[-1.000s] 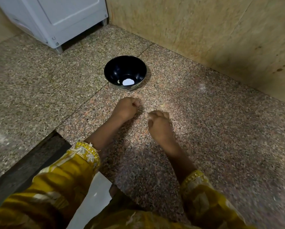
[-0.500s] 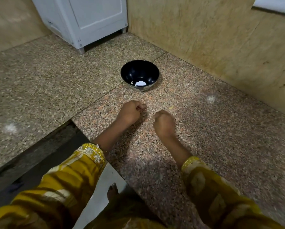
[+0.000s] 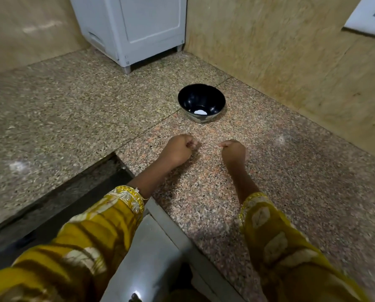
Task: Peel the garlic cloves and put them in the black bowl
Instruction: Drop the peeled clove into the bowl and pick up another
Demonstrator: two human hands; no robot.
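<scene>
Two curled hands over a granite counter (image 3: pixel 291 182), near the black bowl (image 3: pixel 193 99).
The left hand (image 3: pixel 179 150) and right hand (image 3: pixel 233 151) sit side by side, apart, with the fingers of both curled closed. Whether either holds a clove cannot be told. The bowl stands just beyond them, with a small white piece (image 3: pixel 200 111) in its bottom.

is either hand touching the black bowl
No, the left hand and right hand are both short of the black bowl, with bare counter between.
</scene>
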